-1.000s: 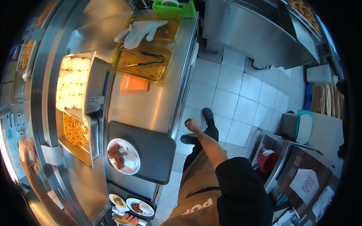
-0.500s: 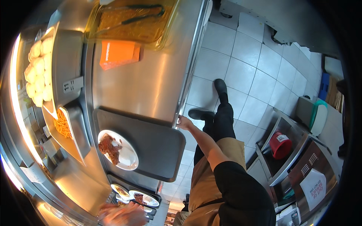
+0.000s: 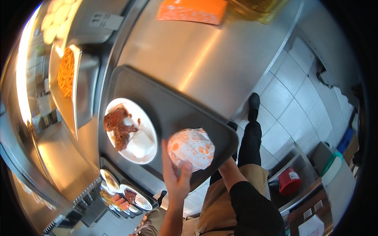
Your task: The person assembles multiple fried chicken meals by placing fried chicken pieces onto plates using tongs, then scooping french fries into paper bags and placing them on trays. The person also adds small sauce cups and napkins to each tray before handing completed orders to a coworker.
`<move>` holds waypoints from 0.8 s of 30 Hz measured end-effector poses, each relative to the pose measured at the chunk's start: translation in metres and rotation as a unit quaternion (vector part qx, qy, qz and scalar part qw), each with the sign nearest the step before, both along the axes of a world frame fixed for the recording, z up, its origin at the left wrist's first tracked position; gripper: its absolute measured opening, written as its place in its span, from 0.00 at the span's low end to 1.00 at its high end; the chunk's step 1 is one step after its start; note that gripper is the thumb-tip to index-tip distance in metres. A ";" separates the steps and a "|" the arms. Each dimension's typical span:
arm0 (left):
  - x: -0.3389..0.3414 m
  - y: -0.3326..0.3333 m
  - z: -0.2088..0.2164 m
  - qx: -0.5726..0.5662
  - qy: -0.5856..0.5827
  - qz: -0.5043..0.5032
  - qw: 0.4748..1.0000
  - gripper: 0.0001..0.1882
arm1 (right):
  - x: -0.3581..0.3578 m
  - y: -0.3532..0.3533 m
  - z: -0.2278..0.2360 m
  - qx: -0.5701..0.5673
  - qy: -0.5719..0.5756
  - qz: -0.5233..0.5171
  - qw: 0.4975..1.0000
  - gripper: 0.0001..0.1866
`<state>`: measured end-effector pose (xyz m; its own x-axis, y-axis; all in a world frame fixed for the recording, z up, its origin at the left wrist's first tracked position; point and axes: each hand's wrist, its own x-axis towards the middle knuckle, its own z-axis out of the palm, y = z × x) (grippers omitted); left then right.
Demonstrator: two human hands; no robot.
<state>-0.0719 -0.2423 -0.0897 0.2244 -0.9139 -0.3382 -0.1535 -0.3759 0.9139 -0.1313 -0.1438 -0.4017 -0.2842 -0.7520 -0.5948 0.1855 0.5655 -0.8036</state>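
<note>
My left hand (image 3: 177,181) is closed on a round paper-wrapped food bundle (image 3: 193,149), white with orange marks. The thumb presses on its top and the fingers run along its left side; its contents are hidden. It is over the near right part of a dark grey tray (image 3: 173,106). To the left, on the same tray, sits an oval white plate (image 3: 151,131) with a piece of browned meat in dark sauce (image 3: 117,122) and a smooth white mound (image 3: 138,144). My right hand (image 3: 227,166) is at the tray's near right edge, its fingers hidden by the tray.
A metal pan of fries (image 3: 67,72) and a bin of pale round items (image 3: 59,19) stand left. Ahead on the steel counter (image 3: 189,47) lies an orange packet (image 3: 193,11). Below left, more white plates (image 3: 141,202) hold food, with another person's hand (image 3: 120,202) nearby.
My left hand, blurred at the lower left before, has come right over the tray with the wrapped bundle. The right hand is now by the tray's corner. The whole view has shifted.
</note>
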 end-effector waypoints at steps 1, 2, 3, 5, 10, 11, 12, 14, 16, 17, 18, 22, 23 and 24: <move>0.004 0.007 0.003 -0.006 -0.009 -0.012 1.000 0.37 | -0.001 0.003 0.002 0.000 -0.012 -0.005 1.000 0.17; 0.010 0.016 0.009 -0.002 0.004 0.004 1.000 0.34 | -0.003 0.005 0.004 -0.001 -0.023 -0.010 1.000 0.16; 0.017 0.024 0.011 0.034 0.044 0.067 0.996 0.33 | -0.005 0.008 0.006 -0.001 -0.032 -0.013 0.999 0.16; 0.035 0.035 0.009 0.138 0.105 0.210 0.962 0.32 | -0.008 0.011 0.009 -0.001 -0.048 -0.021 0.999 0.15; 0.078 0.036 -0.014 0.038 0.203 0.262 0.943 0.26 | -0.014 0.019 0.010 -0.002 -0.077 -0.030 0.997 0.13; 0.083 0.036 -0.016 0.055 0.203 0.277 0.938 0.26 | -0.016 0.021 0.009 -0.004 -0.081 -0.031 0.996 0.13; 0.088 0.035 -0.017 0.054 0.210 0.281 0.935 0.26 | -0.019 0.022 0.008 -0.005 -0.085 -0.031 0.996 0.12; 0.095 0.035 -0.014 0.065 0.229 0.300 0.924 0.28 | -0.023 0.021 0.005 -0.008 -0.097 -0.036 0.995 0.12; 0.101 0.040 -0.008 0.035 0.239 0.283 0.928 0.29 | -0.021 0.014 -0.003 -0.010 -0.114 -0.044 0.992 0.11; 0.103 0.044 -0.004 0.028 0.231 0.284 0.930 0.30 | -0.020 0.011 -0.008 -0.011 -0.125 -0.051 0.991 0.11; 0.105 0.052 0.000 0.007 0.246 0.272 0.930 0.31 | -0.015 0.006 -0.014 -0.011 -0.135 -0.056 0.989 0.11; 0.093 0.111 0.010 -0.025 0.133 0.249 0.959 0.27 | -0.006 0.007 -0.027 0.036 -0.157 -0.090 0.983 0.10; 0.082 0.132 0.012 -0.022 0.065 0.187 0.980 0.27 | -0.011 0.021 -0.020 0.070 -0.127 -0.109 0.983 0.10; 0.068 0.154 0.014 -0.032 0.005 0.114 0.993 0.27 | -0.032 0.046 -0.004 0.103 -0.137 -0.129 0.977 0.10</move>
<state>-0.0037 -0.0882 -0.0761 0.4244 -0.8596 -0.2846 -0.0626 -0.3415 0.9378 -0.1634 -0.0975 -0.4053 -0.2570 -0.5329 -0.8062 0.5351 0.6162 -0.5779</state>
